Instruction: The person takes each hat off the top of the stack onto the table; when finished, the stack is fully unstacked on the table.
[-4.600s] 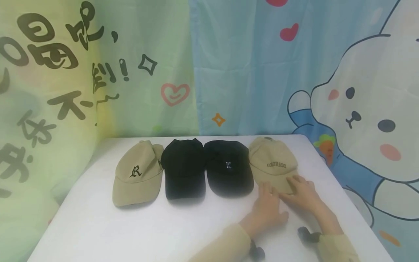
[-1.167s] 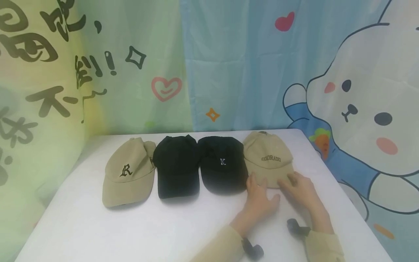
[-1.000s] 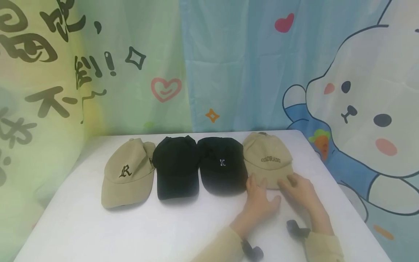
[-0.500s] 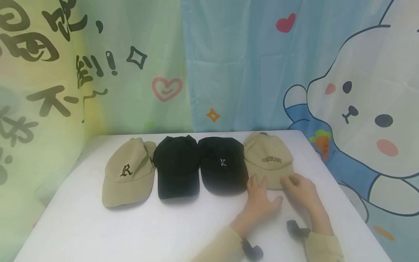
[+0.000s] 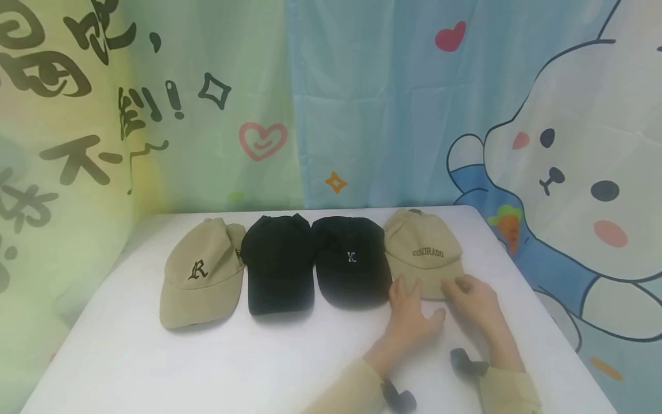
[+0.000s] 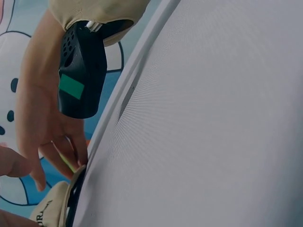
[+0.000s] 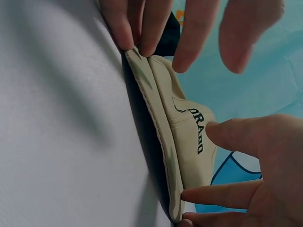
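Observation:
A beige baseball cap (image 5: 423,241) lettered COLORADO lies at the right end of a row of caps, brim toward me. My left hand (image 5: 405,325) touches the left part of its brim with extended fingers, thumb spread away. At the brim's right corner, my right hand (image 5: 477,302) touches the edge with its fingertips. In the right wrist view, the fingers of my right hand (image 7: 279,175) lie fairly straight against the brim (image 7: 163,142). My left hand (image 7: 189,23) reaches its other end. The left wrist view shows my right hand (image 6: 52,113) beside the cap (image 6: 54,205).
Left of it sit a black cap (image 5: 353,261) with a K, a plain black cap (image 5: 281,264) and a beige cap (image 5: 204,273) with an R. All lie on a white table (image 5: 233,368). A printed curtain (image 5: 351,103) hangs behind.
The head view has shifted slightly since the oldest frame, so the caps appear farther left. Both hands stay at the COLORADO cap's brim; the right fingers have moved only slightly.

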### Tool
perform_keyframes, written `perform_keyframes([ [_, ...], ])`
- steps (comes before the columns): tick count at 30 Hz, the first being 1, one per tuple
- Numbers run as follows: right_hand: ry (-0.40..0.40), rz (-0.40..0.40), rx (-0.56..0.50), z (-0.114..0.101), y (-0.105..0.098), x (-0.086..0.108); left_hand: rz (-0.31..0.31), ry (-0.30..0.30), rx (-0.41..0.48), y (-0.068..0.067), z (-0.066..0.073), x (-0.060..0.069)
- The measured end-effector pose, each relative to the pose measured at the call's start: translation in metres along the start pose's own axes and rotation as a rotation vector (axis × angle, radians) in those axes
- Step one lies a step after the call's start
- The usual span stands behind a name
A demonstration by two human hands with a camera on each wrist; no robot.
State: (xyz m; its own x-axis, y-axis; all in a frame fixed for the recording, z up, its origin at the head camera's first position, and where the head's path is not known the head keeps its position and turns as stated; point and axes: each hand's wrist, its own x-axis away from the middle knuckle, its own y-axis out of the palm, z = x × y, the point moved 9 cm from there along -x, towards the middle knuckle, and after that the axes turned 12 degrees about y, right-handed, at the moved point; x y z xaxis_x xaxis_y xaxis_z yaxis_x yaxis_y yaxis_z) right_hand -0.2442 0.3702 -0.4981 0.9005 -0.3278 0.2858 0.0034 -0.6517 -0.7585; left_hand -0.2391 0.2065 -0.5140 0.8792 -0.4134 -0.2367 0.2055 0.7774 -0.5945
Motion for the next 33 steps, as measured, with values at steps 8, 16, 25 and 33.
perform_keyframes([
  [8, -0.002, -0.021, 0.008, -0.0006, -0.0015, 0.0026, -0.006, -0.009, 0.003, -0.0018, 0.0016, 0.0008],
  [16, 0.030, -0.015, -0.025, 0.0007, -0.0039, 0.0052, -0.001, -0.007, 0.003, -0.0016, 0.0014, -0.0005],
  [25, 0.026, -0.028, -0.009, 0.0020, -0.0003, 0.0051, -0.008, -0.019, 0.016, 0.0002, -0.0002, 0.0020],
  [33, -0.002, -0.005, -0.002, -0.0024, -0.0017, 0.0041, -0.007, -0.006, -0.014, -0.0050, 0.0026, 0.0008],
])
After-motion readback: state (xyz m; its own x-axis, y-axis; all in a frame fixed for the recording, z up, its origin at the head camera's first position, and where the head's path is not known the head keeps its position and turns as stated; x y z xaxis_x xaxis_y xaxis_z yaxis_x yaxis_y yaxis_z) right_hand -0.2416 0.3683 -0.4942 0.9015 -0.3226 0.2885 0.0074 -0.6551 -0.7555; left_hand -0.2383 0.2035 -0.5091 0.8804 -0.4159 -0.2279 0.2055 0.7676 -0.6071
